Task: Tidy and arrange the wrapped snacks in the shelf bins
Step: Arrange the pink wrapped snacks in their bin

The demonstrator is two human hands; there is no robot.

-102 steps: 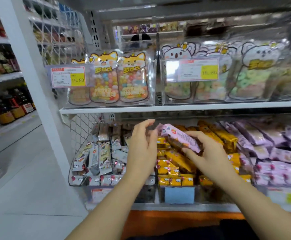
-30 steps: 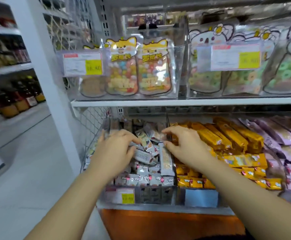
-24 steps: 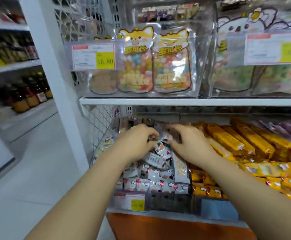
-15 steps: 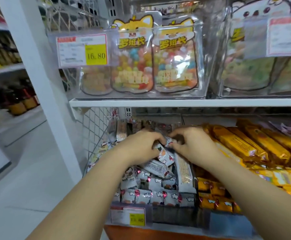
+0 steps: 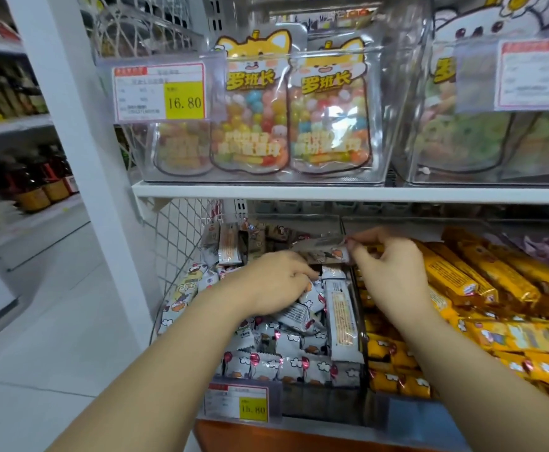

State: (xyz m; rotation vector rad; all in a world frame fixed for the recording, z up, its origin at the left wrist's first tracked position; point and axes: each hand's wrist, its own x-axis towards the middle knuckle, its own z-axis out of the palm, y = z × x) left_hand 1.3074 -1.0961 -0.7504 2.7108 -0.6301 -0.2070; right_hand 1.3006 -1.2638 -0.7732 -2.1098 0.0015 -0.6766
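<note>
A clear bin (image 5: 299, 398) on the lower shelf holds several small white wrapped snacks (image 5: 286, 357) in a loose heap. My left hand (image 5: 273, 282) is down in that heap with its fingers curled among the packets; what they grip is hidden. My right hand (image 5: 394, 269) pinches one end of a long white snack bar (image 5: 322, 251) and holds it level above the back of the bin. Another long white bar (image 5: 343, 318) lies along the bin's right wall.
The neighbouring bin to the right is full of yellow wrapped bars (image 5: 482, 288). The white shelf edge (image 5: 332, 192) above carries clear bins of candy pouches (image 5: 286, 106). A wire mesh panel (image 5: 181, 243) and a white post (image 5: 80, 158) stand left.
My right hand has lifted a long white bar out of the heap and holds it raised. My left hand stays in the white snacks. The view has moved closer.
</note>
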